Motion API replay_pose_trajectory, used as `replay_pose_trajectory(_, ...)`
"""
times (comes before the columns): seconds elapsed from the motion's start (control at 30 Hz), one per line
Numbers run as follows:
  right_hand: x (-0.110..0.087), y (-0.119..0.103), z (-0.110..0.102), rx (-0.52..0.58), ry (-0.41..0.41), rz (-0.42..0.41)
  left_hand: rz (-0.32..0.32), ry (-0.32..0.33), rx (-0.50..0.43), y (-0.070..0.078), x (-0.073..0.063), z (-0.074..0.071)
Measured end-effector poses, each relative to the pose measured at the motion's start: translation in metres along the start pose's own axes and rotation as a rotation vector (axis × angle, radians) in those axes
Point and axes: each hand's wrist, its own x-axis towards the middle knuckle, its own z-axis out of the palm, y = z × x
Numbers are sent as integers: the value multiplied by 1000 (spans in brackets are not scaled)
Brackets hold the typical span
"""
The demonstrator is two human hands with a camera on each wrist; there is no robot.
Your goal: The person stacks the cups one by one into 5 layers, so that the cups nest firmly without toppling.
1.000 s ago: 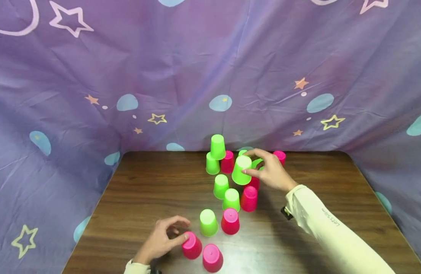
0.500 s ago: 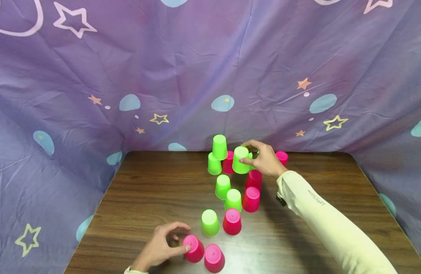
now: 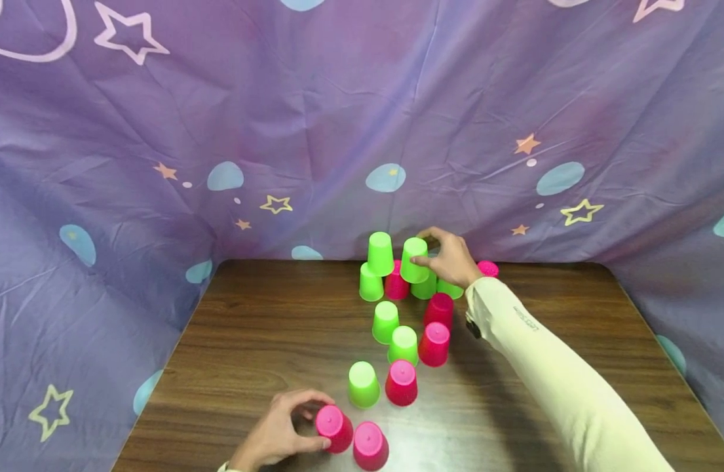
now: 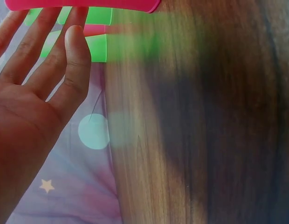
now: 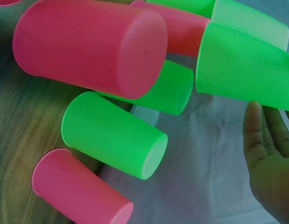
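My right hand pinches an upside-down green cup between thumb and fingers. This cup is over a back-row pink cup and green cup. In the right wrist view, my right hand is at the side of the held green cup. Left of it, another green cup stands on the row's left end. At the front, my left hand holds an upside-down pink cup, thumb near, fingers behind. The left wrist view shows my left fingers reaching up to the pink rim.
Upside-down cups run forward in pairs: a green cup and dark pink cup, then several more green and pink. Another pink cup stands beside the left-hand one. A purple patterned cloth hangs behind the wooden table.
My right hand has carried the green cup back and up, to over the back row beside the other raised cup. My left fingers have closed in around the front pink cup.
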Motion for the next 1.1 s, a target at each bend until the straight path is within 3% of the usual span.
replay_pose_trajectory(0.77, 19, 0, 11, 24, 6, 101, 9, 23, 13, 2, -1, 3)
replay_pose_trajectory(1.1, 17, 1, 13, 19, 8, 79, 33, 12, -11, 6, 1, 0)
